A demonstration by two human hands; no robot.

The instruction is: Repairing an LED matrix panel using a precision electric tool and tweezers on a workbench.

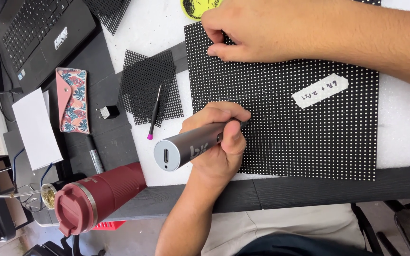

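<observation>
Head view, left hand [219, 142] gripping grey pen tool [191, 148] (near panel edge), right hand [252, 31] pinching dotted panel [309, 128]

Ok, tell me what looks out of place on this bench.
The red travel mug looks tipped on its side at the dark desk's front edge, lid shut. Nothing spilled. Left hand holds a grey pen tool on the dotted panel.

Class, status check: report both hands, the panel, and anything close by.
Left hand wrapped around grey pen-shaped tool, tip on black dotted panel. Right hand pressing panel's top edge. Thin probe lies apart, left.
</observation>
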